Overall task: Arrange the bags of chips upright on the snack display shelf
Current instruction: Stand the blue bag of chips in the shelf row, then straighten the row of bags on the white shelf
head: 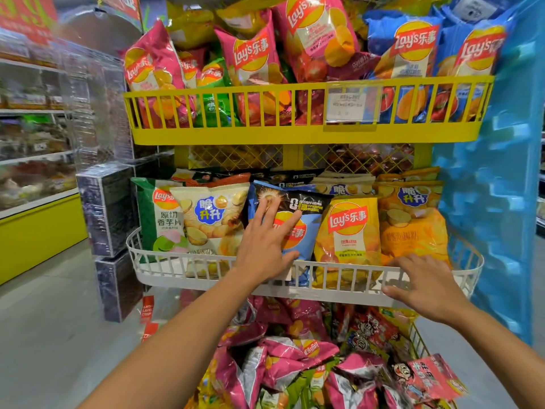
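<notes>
Two hands work the white shelf (165, 276): left hand (262, 246) spread flat against the blue bag (306, 228), right hand (424, 284) loose on the rail, gripping nothing; next, I'd judge, square that bag upright.

Head-height, close, facing shelf (306, 286)

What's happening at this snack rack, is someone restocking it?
A person is tidying bags of chips on the middle white basket shelf. The left hand is spread flat against a blue and black bag that leans to one side, apparently to set it straight. The right hand rests open on the shelf's front rim, below an orange bag. The other front-row bags there stand roughly upright. The yellow shelf above is full, and the bottom bin holds a loose heap of pink bags.
</notes>
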`<state>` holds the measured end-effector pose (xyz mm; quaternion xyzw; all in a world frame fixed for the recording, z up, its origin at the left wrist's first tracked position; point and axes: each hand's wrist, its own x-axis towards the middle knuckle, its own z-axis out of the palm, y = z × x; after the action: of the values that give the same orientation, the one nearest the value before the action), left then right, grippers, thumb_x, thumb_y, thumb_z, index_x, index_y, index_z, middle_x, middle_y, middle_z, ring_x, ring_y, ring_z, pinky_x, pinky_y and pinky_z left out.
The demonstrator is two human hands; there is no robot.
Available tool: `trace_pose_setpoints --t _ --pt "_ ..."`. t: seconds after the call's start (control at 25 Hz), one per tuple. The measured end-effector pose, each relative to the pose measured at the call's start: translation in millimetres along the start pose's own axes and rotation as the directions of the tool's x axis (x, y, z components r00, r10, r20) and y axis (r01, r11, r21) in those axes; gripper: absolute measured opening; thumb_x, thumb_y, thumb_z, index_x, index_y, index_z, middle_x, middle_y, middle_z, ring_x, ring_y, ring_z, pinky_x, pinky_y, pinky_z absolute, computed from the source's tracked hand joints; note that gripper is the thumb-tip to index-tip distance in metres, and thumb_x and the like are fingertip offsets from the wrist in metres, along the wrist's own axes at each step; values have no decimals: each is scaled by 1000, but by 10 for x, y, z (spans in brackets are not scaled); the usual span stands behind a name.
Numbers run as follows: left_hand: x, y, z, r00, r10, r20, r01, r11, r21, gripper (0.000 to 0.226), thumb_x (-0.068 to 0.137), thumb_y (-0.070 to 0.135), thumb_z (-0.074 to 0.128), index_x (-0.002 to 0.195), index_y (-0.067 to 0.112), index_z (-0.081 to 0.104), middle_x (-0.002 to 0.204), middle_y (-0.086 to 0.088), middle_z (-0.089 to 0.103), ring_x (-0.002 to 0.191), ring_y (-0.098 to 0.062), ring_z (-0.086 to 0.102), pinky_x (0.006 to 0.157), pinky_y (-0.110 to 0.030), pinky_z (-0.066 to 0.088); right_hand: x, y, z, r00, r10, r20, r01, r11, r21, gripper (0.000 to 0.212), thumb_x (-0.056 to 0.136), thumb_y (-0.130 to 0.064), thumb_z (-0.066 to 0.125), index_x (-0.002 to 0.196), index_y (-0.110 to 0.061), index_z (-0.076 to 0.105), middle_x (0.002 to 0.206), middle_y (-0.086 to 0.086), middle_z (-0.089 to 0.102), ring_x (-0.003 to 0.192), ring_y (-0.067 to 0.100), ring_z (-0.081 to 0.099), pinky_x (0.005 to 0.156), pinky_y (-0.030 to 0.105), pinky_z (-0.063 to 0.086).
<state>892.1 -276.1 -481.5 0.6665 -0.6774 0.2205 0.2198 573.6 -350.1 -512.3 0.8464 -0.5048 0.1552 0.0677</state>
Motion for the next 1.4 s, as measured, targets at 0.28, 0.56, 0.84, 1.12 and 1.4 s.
trace_pose_setpoints --t 0.28,0.56,0.84,1.12,1.4 --pt "-99 -33 73 987 -156 38 160 970 -183 81 85 57 59 153 46 18 167 1 -3 152 -21 -11 113 -47 33 -34 -76 -34 999 36 34 -36 999 9 79 69 -80 27 126 -31 53 120 -5 58 112 20 46 92 37 28" --pt "-151 -132 -218 993 -117 30 121 958 -260 64 83 43 71 141 28 48 159 -8 26 148 -29 18 113 -51 32 -28 -659 8 978 -33 -208 53 994 92 66 82 -49 63 138 -20 43 139 6 43 128 26 39 104 42 37" --pt "-624 -955 -562 744 -645 -176 438 669 -600 23 78 20 75 85 16 54 91 -4 52 86 -26 57 70 -30 39 132 -998 252 973 41 -227 -39 999 12 64 77 -50 68 133 -24 49 140 11 44 128 32 38 97 48 42" --pt "-290 -1457 -594 700 -615 364 665 375 -646 72 56 17 94 113 9 50 108 -3 65 94 -18 63 75 -28 54 179 -1030 311 968 51 -245 -67 996 -58 67 74 -50 73 131 -23 51 137 14 48 125 33 41 92 51 45" --pt "-151 -1500 -406 660 -636 399 710 356 -607 128 39 35 98 145 6 32 137 -11 54 126 -31 52 103 -46 47 163 -1053 272 970 68 -233 -77 997 -29 72 68 -50 78 130 -23 54 135 13 49 125 32 39 92 52 44"
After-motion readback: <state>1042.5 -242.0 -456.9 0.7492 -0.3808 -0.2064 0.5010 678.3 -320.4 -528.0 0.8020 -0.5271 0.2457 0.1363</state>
